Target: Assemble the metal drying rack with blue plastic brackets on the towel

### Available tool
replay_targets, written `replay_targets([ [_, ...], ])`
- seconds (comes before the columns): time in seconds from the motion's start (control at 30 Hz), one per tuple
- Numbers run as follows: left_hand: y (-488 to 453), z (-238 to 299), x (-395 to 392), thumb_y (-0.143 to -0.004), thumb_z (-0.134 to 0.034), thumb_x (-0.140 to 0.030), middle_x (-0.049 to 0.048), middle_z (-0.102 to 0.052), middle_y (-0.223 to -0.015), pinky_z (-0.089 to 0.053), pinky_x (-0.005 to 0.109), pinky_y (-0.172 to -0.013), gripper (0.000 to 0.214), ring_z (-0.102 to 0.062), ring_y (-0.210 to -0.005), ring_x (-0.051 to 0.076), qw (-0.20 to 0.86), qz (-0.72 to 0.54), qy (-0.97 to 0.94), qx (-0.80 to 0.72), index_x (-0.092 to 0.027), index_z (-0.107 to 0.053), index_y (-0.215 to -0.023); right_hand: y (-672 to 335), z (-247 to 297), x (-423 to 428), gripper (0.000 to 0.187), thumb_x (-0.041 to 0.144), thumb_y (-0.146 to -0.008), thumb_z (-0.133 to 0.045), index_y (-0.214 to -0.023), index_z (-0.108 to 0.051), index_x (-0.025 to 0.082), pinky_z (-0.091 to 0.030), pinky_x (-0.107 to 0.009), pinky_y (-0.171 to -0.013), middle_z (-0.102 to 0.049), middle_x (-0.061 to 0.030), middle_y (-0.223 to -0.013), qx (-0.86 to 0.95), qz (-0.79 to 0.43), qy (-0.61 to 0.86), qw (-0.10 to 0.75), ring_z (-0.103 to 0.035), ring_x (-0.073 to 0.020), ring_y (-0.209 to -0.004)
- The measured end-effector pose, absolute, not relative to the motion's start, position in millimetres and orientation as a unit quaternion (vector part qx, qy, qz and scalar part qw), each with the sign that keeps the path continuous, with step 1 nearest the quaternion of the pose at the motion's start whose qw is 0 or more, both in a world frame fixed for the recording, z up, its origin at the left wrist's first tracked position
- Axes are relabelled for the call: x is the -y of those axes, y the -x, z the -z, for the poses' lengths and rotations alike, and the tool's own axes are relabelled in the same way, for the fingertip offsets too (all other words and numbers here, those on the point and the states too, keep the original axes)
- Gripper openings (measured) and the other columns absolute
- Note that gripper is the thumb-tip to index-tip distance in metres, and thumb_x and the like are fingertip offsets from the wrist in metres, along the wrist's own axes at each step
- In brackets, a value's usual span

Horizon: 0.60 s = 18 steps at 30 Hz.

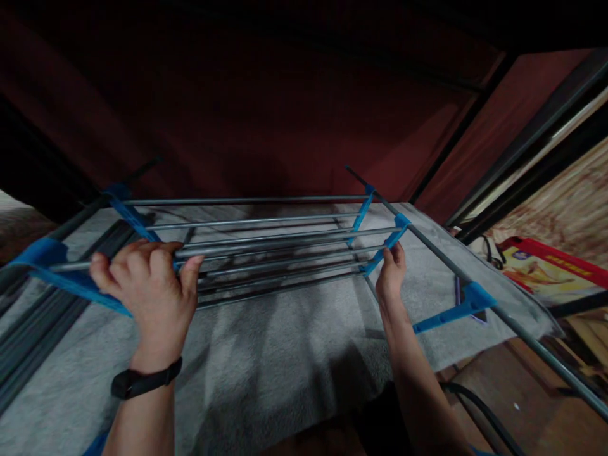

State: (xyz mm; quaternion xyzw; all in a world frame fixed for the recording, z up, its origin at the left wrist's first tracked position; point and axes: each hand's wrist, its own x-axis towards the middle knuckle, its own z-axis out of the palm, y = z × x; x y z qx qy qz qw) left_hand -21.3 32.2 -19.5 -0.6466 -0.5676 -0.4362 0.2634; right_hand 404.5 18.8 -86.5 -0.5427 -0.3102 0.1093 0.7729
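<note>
Metal rods (247, 200): plain grey; plastic brackets (446, 315): bright blue; cloth (266, 367): pale grey; rear panel (285, 126): dark maroon; wristband (145, 382): black; printed package (551, 269): yellow, red-edged; far-right surface (565, 190): streaked brown and cream.

Rods (266, 200) present as metal, smooth, with a dull sheen. Blue brackets (477, 299) appear plastic, smooth, lightly glossy. Grey cloth (266, 361) is matt, its surface rough and napped. Black wristband (147, 383) looks smooth and matt. Red backing (285, 126) reads matt; material unclear.
</note>
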Motion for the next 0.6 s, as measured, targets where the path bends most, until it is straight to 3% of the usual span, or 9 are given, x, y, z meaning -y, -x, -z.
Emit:
replay_targets([
  [0.13,18.7,19.9,-30.4,-0.09,-0.048,-0.056,0.0153,-0.057,-0.125,-0.02,0.056,-0.115,0.053,-0.047,-0.127,0.034,0.272,0.432,0.646,0.568,-0.018,-0.059,-0.126,-405.0,84.9,-18.1,0.045,0.034,-0.077,-0.055,-0.119,-0.059,0.018,-0.036,-0.042,-0.107,-0.061,-0.0054,-0.119,0.31,-0.097,0.55,0.769,-0.054,-0.0193,-0.113],
  [0.27,14.9,16.6,-21.9,-0.089,-0.058,-0.043,0.0159,-0.055,-0.131,-0.015,0.057,-0.116,0.052,-0.044,-0.13,0.033,0.257,0.429,0.67,0.549,-0.022,-0.052,-0.136,-406.7,84.1,-14.4,0.042,0.032,-0.077,-0.054,-0.117,-0.055,0.019,-0.038,-0.045,-0.104,-0.059,-0.0054,-0.114,0.321,-0.076,0.585,0.741,-0.054,-0.021,-0.11],
  [0.5,13.8,13.5,-22.2,-0.092,-0.056,-0.028,0.0101,-0.063,-0.117,-0.026,0.049,-0.112,0.036,-0.053,-0.119,0.026,0.233,0.399,0.724,0.512,-0.023,-0.057,-0.128,-388.8,57.1,3.7,0.035,0.02,-0.077,-0.048,-0.112,-0.051,0.022,-0.048,-0.043,-0.087,-0.055,-0.0116,-0.116,0.365,0.211,0.603,0.677,-0.056,-0.0249,-0.107],
  [0.6,15.6,9.4,-20.1,-0.093,-0.055,-0.027,0.0082,-0.065,-0.11,-0.031,0.045,-0.109,0.03,-0.057,-0.111,0.023,0.241,0.386,0.728,0.512,-0.023,-0.059,-0.123,-377.6,41.2,7.1,0.032,0.023,-0.081,-0.052,-0.113,-0.057,0.024,-0.045,-0.049,-0.095,-0.059,-0.0124,-0.116,0.476,0.289,0.562,0.612,-0.056,-0.0287,-0.112],
])
